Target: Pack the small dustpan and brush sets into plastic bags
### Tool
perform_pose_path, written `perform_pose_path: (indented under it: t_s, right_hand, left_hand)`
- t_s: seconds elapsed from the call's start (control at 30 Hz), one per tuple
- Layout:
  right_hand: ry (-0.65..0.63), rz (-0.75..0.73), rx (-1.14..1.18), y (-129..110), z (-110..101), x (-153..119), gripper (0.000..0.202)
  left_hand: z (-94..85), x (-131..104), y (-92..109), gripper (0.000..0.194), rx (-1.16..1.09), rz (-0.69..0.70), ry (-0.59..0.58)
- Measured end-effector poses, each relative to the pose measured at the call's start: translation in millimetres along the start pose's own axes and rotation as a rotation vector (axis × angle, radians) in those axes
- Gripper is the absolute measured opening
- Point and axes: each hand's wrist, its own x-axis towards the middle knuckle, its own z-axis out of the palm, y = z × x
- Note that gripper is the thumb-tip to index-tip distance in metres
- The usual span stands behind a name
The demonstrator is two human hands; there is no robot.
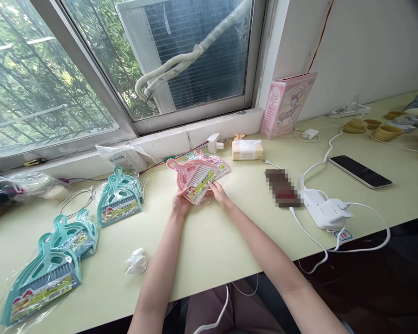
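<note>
A pink dustpan and brush set [195,178] in clear wrap, with a yellow-green label, is gripped at its lower corners by both hands. My left hand [180,202] closes on its left corner, and my right hand [219,194] pinches the right edge. Just behind it lies another pink wrapped set [220,162], partly covered. To the left are teal wrapped dustpan and brush sets: one group [120,197] near the window, one set [80,234] in the middle, and a nearer one [43,278] at the front left.
A crumpled tissue [137,262] lies left of my forearm. Behind stand a tissue pack [247,150] and a pink box [287,104]. On the right are a phone [360,170], a white power strip [322,211] with cables, and yellow cups [386,132]. A plastic bag [123,157] rests by the sill.
</note>
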Motion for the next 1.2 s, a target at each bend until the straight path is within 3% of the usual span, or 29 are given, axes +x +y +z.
perform_pose_path:
  t_s: [0.3, 0.53, 0.8, 1.03, 1.2]
  right_hand:
    - [0.147, -0.009, 0.042, 10, 1, 11, 0.034]
    - [0.262, -0.074, 0.05, 17, 5, 9, 0.036]
    - [0.209, -0.019, 0.229, 6, 0, 7, 0.029]
    - [0.292, -0.25, -0.072, 5, -3, 5, 0.033]
    - [0.249, -0.271, -0.155, 7, -3, 5, 0.03]
  left_hand:
    - [4.7, -7, 3, 0.052, 0.046, 0.003, -0.062]
    - [4.6, -8, 3, 0.032, 0.031, -0.039, -0.067]
    - [6.4, -11, 3, 0.038, 0.091, -0.018, -0.299]
    - [-1.6, -4, 1, 0.038, 0.147, -0.032, -0.3]
    - [3.1, -7, 2, 0.038, 0.143, -0.021, -0.286]
